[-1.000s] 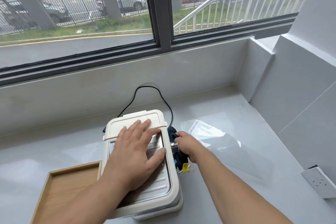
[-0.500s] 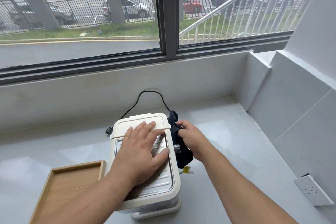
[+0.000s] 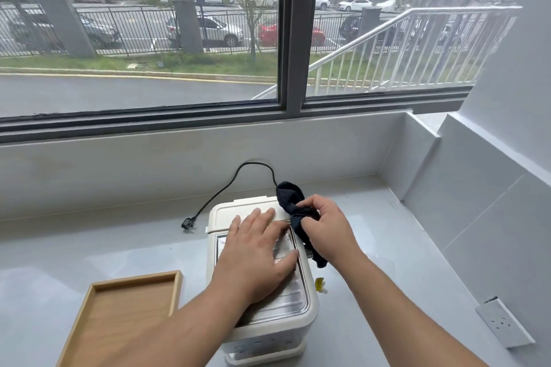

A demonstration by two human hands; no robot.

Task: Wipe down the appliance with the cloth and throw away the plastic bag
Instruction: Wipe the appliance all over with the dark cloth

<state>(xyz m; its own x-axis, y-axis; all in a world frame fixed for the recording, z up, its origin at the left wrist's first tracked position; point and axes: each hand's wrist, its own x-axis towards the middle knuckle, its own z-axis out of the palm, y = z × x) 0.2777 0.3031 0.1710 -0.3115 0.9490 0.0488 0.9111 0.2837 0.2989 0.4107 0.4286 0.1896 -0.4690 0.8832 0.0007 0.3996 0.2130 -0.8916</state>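
Note:
A cream-white boxy appliance (image 3: pixel 238 213) with a metal-ribbed lid stands on the grey counter, its black cord (image 3: pixel 235 180) looping behind it. My left hand (image 3: pixel 256 253) lies flat on the lid, fingers spread. My right hand (image 3: pixel 326 226) grips a dark navy cloth (image 3: pixel 290 197) at the appliance's right upper edge; the cloth bunches above and hangs below the hand. A clear plastic bag (image 3: pixel 372 226) lies faintly visible on the counter right of the appliance, mostly hidden by my right arm.
A shallow wooden tray (image 3: pixel 98 301) sits at the front left, touching the appliance's left side. A white socket plate (image 3: pixel 504 326) lies at the right near the tiled wall. The cord's plug (image 3: pixel 188 223) rests on the counter. A small yellow tag (image 3: pixel 319 284) hangs beside the appliance.
My right hand has risen with the cloth from the appliance's right side up to its top right edge. The left hand stays pressed on the lid. The camera has tilted upward.

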